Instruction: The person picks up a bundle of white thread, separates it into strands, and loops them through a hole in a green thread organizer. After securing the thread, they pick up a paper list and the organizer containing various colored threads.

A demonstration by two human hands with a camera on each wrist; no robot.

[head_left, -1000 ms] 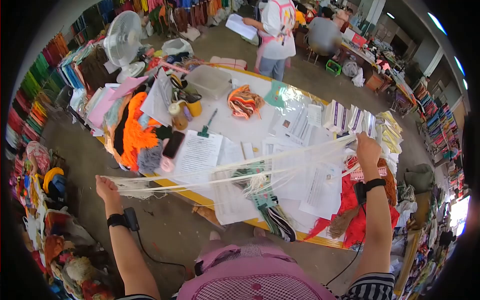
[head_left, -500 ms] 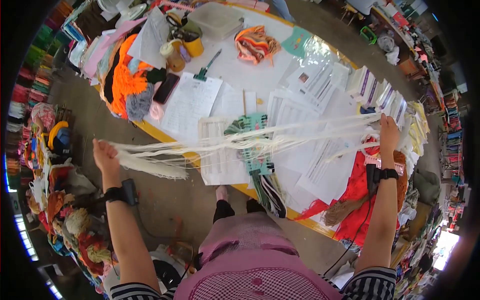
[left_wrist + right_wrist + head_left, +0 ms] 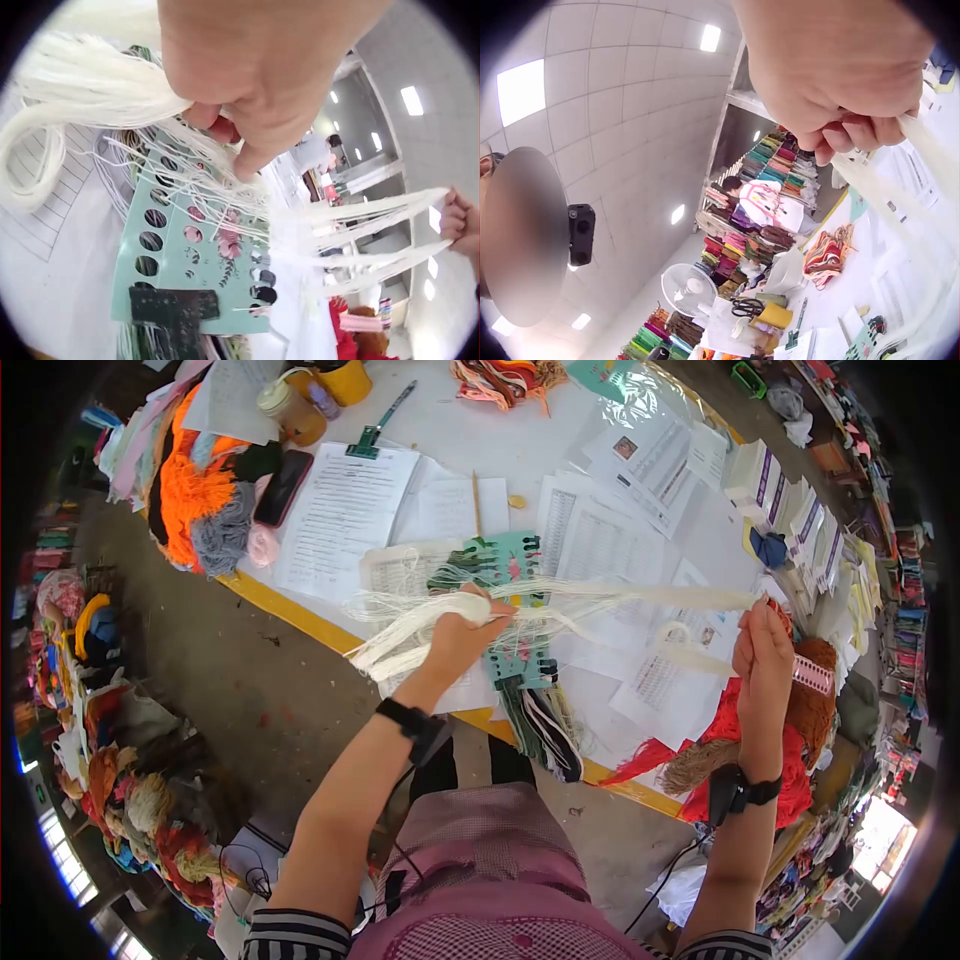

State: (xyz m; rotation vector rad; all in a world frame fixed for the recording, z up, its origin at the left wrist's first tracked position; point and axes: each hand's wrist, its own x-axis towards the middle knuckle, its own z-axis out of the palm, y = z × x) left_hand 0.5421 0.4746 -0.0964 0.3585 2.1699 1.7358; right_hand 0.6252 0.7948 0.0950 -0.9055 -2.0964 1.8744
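Note:
A skein of cream-white yarn (image 3: 690, 597) stretches between my two hands over the table. My left hand (image 3: 462, 640) grips one end near the middle, with a thick bundle hanging out past the fingers to the left. At the other end, my right hand (image 3: 762, 650) holds the yarn with curled fingers, near the table's right side; the right wrist view shows the strands (image 3: 870, 184) leaving that fist. Below the left hand lies a teal punched card (image 3: 176, 255) with a flower print and dark threads through its holes, partly covered by loose strands.
Printed sheets (image 3: 600, 550) and a clipboard (image 3: 345, 520) cover the table. A phone (image 3: 283, 488) and orange yarn (image 3: 190, 480) lie at the left, red yarn (image 3: 790, 770) at the right front. White boxes (image 3: 760, 485) stand at the right back. A pencil (image 3: 476, 505) lies mid-table.
My left hand has moved from far left, beyond the table edge, to the middle over the card, bringing its yarn end along. The right hand stays at the right; the head view tilts down.

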